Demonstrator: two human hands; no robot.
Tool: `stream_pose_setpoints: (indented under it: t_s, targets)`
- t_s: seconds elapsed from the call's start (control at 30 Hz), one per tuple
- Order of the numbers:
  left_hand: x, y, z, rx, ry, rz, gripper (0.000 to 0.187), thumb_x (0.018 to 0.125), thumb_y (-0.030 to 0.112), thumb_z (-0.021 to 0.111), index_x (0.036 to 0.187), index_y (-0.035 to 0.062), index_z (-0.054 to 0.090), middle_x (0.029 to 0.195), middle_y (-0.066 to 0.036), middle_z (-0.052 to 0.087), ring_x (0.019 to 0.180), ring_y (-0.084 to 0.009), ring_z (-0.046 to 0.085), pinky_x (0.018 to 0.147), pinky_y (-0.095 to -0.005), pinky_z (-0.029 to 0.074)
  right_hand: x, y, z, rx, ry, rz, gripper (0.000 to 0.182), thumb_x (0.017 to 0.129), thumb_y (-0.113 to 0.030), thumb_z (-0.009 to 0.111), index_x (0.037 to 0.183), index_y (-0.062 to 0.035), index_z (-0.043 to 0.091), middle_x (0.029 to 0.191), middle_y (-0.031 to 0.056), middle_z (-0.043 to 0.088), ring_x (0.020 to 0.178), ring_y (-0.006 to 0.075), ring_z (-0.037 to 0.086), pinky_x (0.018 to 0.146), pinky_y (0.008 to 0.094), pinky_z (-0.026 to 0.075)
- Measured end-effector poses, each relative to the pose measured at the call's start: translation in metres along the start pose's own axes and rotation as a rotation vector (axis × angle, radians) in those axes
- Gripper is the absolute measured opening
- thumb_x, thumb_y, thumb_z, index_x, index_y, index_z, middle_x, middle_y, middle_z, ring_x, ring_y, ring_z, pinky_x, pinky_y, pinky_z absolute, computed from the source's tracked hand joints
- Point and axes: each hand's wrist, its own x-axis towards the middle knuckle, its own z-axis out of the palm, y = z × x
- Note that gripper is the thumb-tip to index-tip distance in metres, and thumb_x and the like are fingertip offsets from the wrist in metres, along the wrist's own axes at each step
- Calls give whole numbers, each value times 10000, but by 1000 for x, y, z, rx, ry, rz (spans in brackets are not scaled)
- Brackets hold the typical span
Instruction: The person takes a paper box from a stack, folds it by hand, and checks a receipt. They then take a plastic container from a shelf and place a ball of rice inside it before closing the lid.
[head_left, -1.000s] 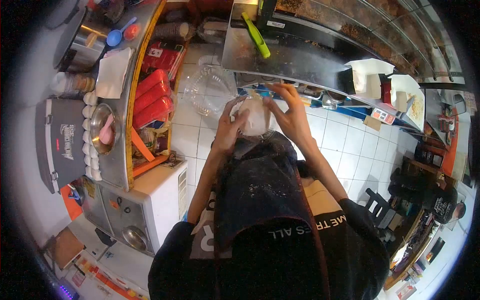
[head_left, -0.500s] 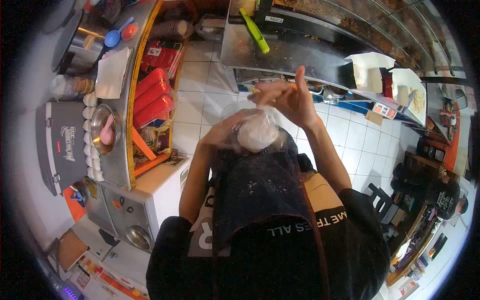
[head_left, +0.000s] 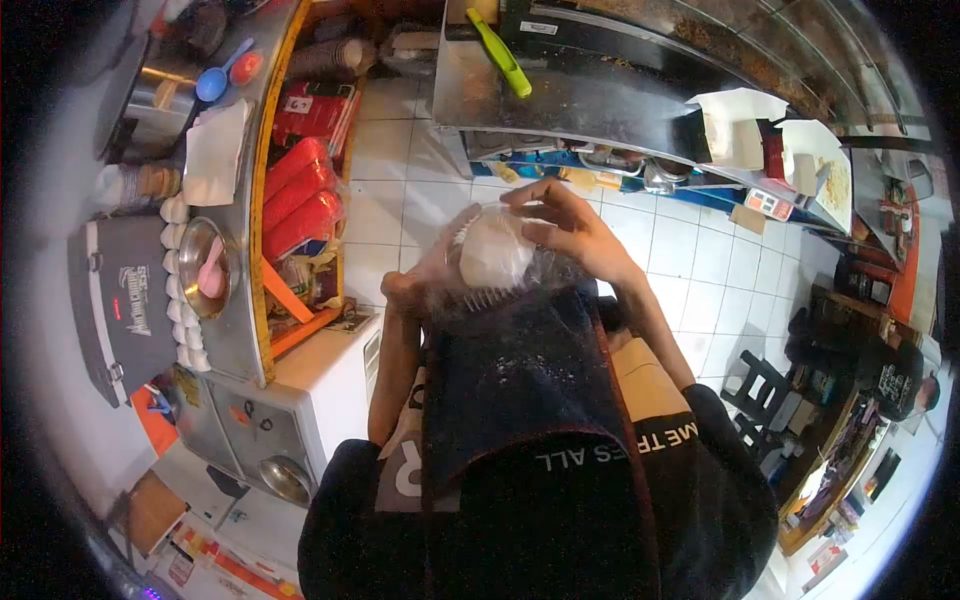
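In front of the dark apron (head_left: 520, 370), a clear plastic package with a ridged edge (head_left: 485, 295) is held up at chest height. Something white and rounded (head_left: 497, 255) shows inside it; its kind cannot be made out. My left hand (head_left: 418, 280) is wrapped around the package from the left, and most of its fingers are seen only through or behind the plastic. My right hand (head_left: 572, 232) reaches over from the right, its fingers bent and touching the package's upper right side.
At left, a counter (head_left: 225, 330) carries a metal bowl with a pink spoon (head_left: 210, 272), a row of white cups (head_left: 175, 260) and paper sheets (head_left: 215, 150). Red wrapped packs (head_left: 300, 190) sit below. Green tongs (head_left: 500, 55) and open boxes (head_left: 740, 130) lie on the far counter.
My right hand has come down from its raised, spread position onto the package. The package has turned and shifted slightly up and left, showing its ridged edge.
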Motion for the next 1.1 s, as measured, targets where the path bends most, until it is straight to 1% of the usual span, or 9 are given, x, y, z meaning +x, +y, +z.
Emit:
stream_pose_setpoints:
  t_s: [0.13, 0.2, 0.3, 0.33, 0.37, 0.47, 0.6, 0.83, 1.1]
  targets:
    - [-2, 4, 28, 19, -131, 122, 1239, 598, 576, 769, 1540, 35, 173, 1518, -236, 310, 1376, -360, 390, 1136, -465, 339, -2, 4, -3, -38, -60, 81, 335, 948, -100, 606, 1259, -16, 513, 1289, 127, 571, 1235, 244, 543, 1039, 379, 450]
    - [0, 10, 26, 637, 212, 104, 1014, 733, 491, 752, 1500, 26, 280, 1453, -213, 398, 1334, -335, 432, 1105, -455, 379, -7, 8, 0, -63, 37, 66, 324, 965, -131, 600, 1256, -9, 529, 1269, 125, 586, 1217, 235, 555, 1008, 372, 474]
    - [4, 4, 0, 661, 286, 253, 818, 817, 342, 730, 1465, 23, 345, 1390, -183, 461, 1290, -299, 470, 1075, -432, 415, -16, 9, 0, -72, 166, 155, 316, 988, -199, 594, 1228, 6, 573, 1209, 123, 621, 1159, 216, 590, 939, 356, 521]
    - [5, 7, 8, 662, 283, 255, 818, 817, 342, 730, 1465, 23, 345, 1390, -183, 461, 1290, -299, 470, 1075, -432, 415, -22, 10, -1, -54, 210, 273, 326, 995, -237, 593, 1202, 15, 601, 1170, 122, 642, 1121, 207, 613, 900, 346, 544]
    - [6, 10, 17, 684, 302, 263, 795, 816, 296, 723, 1464, 25, 350, 1387, -179, 467, 1279, -291, 483, 1067, -424, 424, -28, 20, -1, 11, 234, 250, 350, 965, -265, 649, 1150, 32, 662, 996, 93, 710, 907, 143, 648, 844, 290, 520]
    - [9, 14, 33, 683, 329, 283, 776, 799, 221, 722, 1458, 28, 361, 1380, -173, 479, 1259, -282, 504, 1055, -420, 440, -33, 17, 4, -7, 189, 323, 332, 963, -305, 646, 1048, 15, 667, 978, 108, 697, 911, 198, 689, 824, 315, 571]
    - [9, 23, 48, 626, 279, 274, 778, 769, 185, 735, 1445, 28, 384, 1367, -166, 495, 1255, -283, 511, 1054, -419, 444, -34, 16, 20, 120, 319, 299, 286, 958, -255, 659, 1040, 18, 684, 882, 72, 703, 804, 126, 654, 753, 267, 526]
    - [2, 26, 58, 674, 197, 259, 812, 721, 168, 754, 1436, 16, 399, 1364, -150, 501, 1274, -267, 495, 1076, -390, 418, -55, 16, 49, 312, 456, 300, 275, 961, -251, 646, 1033, 14, 665, 907, 73, 673, 825, 140, 649, 770, 273, 552]
    - [6, 10, 74, 800, 94, 56, 805, 703, 208, 762, 1414, 8, 441, 1359, -134, 513, 1276, -262, 495, 1063, -378, 417, -101, 17, 74, 427, 695, 283, 230, 958, -225, 640, 951, 4, 644, 856, 57, 659, 775, 118, 624, 746, 254, 534]
